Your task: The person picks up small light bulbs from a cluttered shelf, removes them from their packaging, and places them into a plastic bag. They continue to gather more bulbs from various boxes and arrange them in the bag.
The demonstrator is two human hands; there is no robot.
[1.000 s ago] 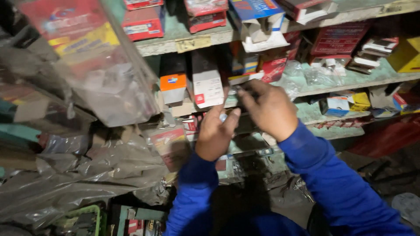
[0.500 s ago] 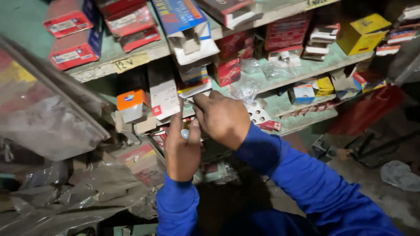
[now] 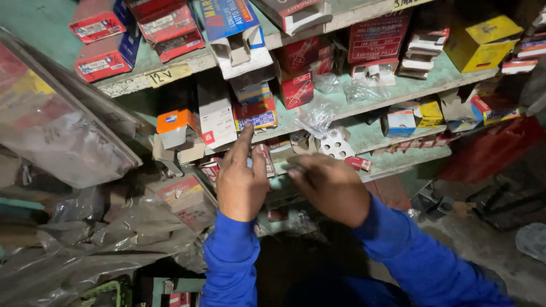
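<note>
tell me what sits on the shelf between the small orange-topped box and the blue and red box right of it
In the head view, a tall white carton with a red mark stands between the orange-topped box and the blue and red box, just above the left hand.

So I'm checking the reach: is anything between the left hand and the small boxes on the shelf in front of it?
Nothing visible. The left hand already has its fingers up against the small boxes; right hand is alongside.

A small red-and-white carton [image 3: 263,160] stands upright on the green shelf [image 3: 364,133], just below the blue-and-red box [image 3: 255,116]. It is narrow and partly hidden behind the left hand [image 3: 242,185], whose fingers touch it.
</note>
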